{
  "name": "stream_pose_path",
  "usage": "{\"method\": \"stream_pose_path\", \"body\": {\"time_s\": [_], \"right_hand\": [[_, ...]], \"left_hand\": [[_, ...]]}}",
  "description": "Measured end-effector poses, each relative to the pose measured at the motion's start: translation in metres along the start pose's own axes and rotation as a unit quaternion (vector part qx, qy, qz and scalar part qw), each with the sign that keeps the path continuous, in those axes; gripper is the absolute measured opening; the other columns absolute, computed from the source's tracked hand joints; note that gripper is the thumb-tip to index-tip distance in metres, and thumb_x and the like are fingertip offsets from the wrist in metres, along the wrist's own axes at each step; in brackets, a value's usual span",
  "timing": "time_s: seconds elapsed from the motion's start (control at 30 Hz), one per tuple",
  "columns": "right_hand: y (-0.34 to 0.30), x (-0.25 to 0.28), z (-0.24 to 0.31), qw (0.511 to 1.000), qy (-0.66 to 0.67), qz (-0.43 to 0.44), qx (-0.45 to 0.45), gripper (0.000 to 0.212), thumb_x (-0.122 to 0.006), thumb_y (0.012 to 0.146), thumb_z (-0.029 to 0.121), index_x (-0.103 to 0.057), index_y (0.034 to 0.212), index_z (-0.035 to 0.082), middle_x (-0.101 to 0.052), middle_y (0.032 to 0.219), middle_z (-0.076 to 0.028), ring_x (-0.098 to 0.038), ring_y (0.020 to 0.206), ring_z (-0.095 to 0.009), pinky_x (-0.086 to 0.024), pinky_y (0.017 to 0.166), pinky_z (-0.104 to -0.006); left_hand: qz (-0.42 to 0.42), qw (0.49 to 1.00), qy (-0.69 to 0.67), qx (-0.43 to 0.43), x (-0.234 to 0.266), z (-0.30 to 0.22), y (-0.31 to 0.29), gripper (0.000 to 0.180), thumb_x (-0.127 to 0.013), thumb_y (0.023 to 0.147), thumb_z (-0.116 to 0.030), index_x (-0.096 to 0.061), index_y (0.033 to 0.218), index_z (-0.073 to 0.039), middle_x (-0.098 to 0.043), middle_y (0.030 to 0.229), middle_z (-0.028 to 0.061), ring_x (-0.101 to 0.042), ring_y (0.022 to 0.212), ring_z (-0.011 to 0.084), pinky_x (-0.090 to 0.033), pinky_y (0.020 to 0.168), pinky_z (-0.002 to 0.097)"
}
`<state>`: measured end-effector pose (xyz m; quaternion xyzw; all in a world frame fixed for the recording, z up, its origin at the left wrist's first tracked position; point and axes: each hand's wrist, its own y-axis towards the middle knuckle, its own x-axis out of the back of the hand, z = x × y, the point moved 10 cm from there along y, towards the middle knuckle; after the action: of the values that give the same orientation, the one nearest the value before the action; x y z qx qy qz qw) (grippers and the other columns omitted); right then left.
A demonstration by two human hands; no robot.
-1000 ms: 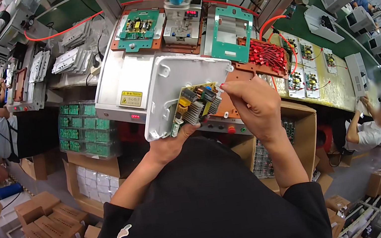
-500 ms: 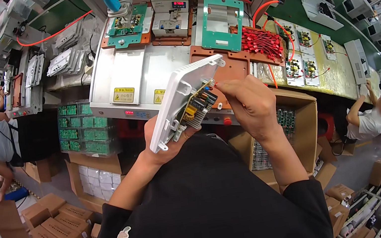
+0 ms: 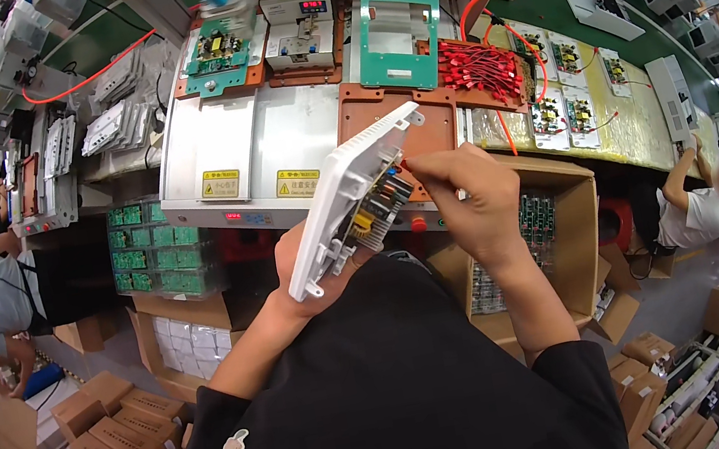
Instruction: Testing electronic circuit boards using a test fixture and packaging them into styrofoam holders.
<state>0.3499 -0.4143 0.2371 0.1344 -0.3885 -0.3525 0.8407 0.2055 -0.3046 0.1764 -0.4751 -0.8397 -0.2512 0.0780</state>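
Observation:
My left hand (image 3: 294,278) grips a white plastic housing (image 3: 319,207) from its left and underside, holding it tilted in front of my chest. Inside the housing sits a circuit board (image 3: 380,207) with a yellow coil, dark parts and a finned metal heat sink. My right hand (image 3: 481,209) is closed in a pinch at the board's upper right edge. A small bit of red shows by its fingertips; what they hold is mostly hidden.
Behind the housing stands a machine with a pale metal top (image 3: 210,154). A green frame (image 3: 395,38) and a bundle of red leads (image 3: 481,71) lie on the bench. Open cartons (image 3: 570,232) stand below; co-workers sit on both sides.
The view has shifted slightly, moving the bench leftward in it. The blue-topped tool over the left fixture has lifted and blurred. Both hands keep nearly the same hold.

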Motion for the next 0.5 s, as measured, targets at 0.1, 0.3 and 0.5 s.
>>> {"method": "stream_pose_path", "body": {"time_s": [0.1,0.3,0.5], "right_hand": [[-0.001,0.000,-0.001,1.000,0.022,-0.002,-0.006,0.024,-0.072,0.076,-0.009,-0.074,0.097,0.002,-0.073,0.089,-0.010,-0.063,0.072,-0.024,-0.050,0.063,-0.0326],[-0.006,-0.007,0.002,0.997,-0.055,-0.007,0.049,0.025,-0.071,0.076,-0.009,-0.072,0.098,0.002,-0.073,0.089,-0.010,-0.064,0.073,-0.026,-0.050,0.065,-0.0345],[-0.017,-0.014,-0.037,0.997,-0.048,0.058,-0.017,0.022,-0.071,0.081,0.002,-0.070,0.103,0.000,-0.072,0.099,-0.012,-0.065,0.089,-0.024,-0.050,0.080,-0.0367]], "left_hand": [[-0.011,0.998,0.032,-0.043,0.005,-0.016,0.003,0.054,-0.086,0.073,-0.010,-0.064,0.120,0.004,-0.073,0.099,0.0136,-0.073,0.086,0.0292,-0.057,0.073,0.0328],[0.030,0.997,0.022,-0.065,0.002,-0.023,0.010,0.050,-0.085,0.076,-0.012,-0.065,0.119,0.002,-0.071,0.096,0.0166,-0.072,0.081,0.0294,-0.057,0.071,0.0334],[-0.104,0.940,-0.221,0.239,0.009,0.071,0.005,0.045,-0.075,0.085,-0.002,-0.058,0.127,0.003,-0.067,0.115,0.0087,-0.065,0.102,0.0178,-0.051,0.092,0.0322]]}}
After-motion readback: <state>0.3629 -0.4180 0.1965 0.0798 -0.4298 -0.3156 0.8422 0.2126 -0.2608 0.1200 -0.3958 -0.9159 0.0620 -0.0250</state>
